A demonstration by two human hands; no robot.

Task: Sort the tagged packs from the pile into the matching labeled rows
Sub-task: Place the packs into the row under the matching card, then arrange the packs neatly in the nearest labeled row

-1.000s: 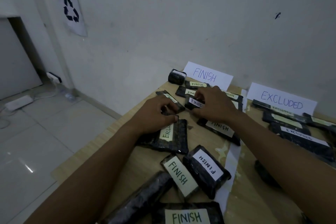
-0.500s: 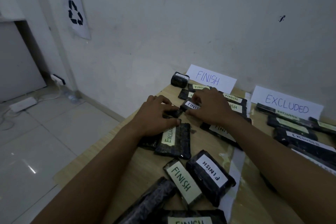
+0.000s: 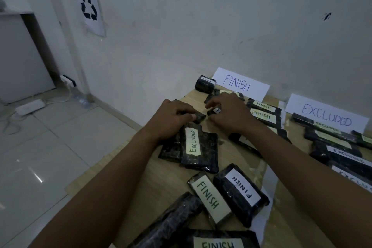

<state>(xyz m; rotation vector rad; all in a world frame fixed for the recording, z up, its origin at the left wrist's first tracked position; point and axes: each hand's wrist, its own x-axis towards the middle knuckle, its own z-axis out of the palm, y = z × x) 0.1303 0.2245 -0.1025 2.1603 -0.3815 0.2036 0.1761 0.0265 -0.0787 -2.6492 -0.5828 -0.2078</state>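
Observation:
Black wrapped packs with paper tags lie on a wooden table [image 3: 231, 153]. My left hand [image 3: 173, 117] grips a small dark pack [image 3: 199, 117] at the table's left side, just above a pack tagged EXCLUDED [image 3: 198, 147]. My right hand [image 3: 229, 112] pinches a small white-tagged pack [image 3: 215, 110] close beside it. A FINISH sign [image 3: 240, 83] and an EXCLUDED sign [image 3: 327, 118] lean on the wall, each with a row of packs in front. The pile near me holds FINISH-tagged packs [image 3: 240, 193] [image 3: 209, 197].
The table's left edge drops to a tiled floor [image 3: 40, 157]. A power strip [image 3: 30, 106] and cables lie by the wall there. A small pack [image 3: 205, 83] stands at the table's far left corner. White tape [image 3: 269, 169] splits the two rows.
Both hands have moved slightly away from me toward the wall with their small packs. The view has tilted, so the near pile sits lower in frame.

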